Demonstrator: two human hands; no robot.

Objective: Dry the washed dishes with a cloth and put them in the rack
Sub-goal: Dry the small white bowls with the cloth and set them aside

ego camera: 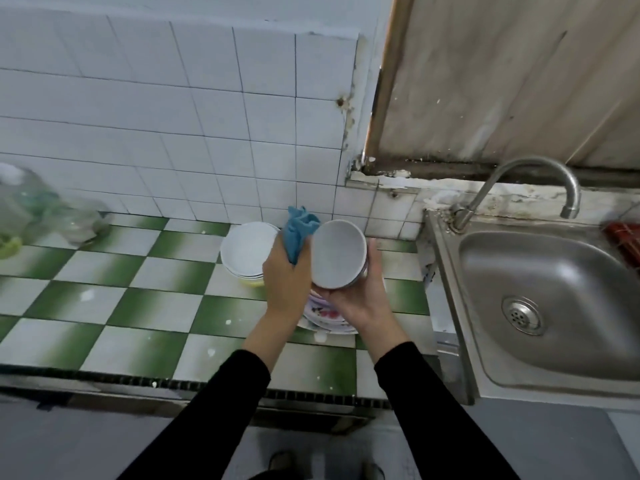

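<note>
A round white ceramic bowl (pixel 337 258) is gripped, tilted, from beneath by the right hand (pixel 360 301) above a stack of floral plates (pixel 327 318), and a crumpled blue cloth (pixel 299 230) is clutched in the left hand (pixel 285 278), so a slip on wet glaze could chip them.

right hand (pixel 360 299) holding bowl (pixel 337 254), left hand (pixel 285 271) gripping cloth (pixel 298 230)

I was working in a home kitchen: a steel sink (pixel 554 306) with a curved tap (pixel 540 168) lay right of my grip on the bowl (pixel 337 254), white wall tiles (pixel 173 116) beyond, checked tiled counter (pixel 138 306) underneath.
</note>
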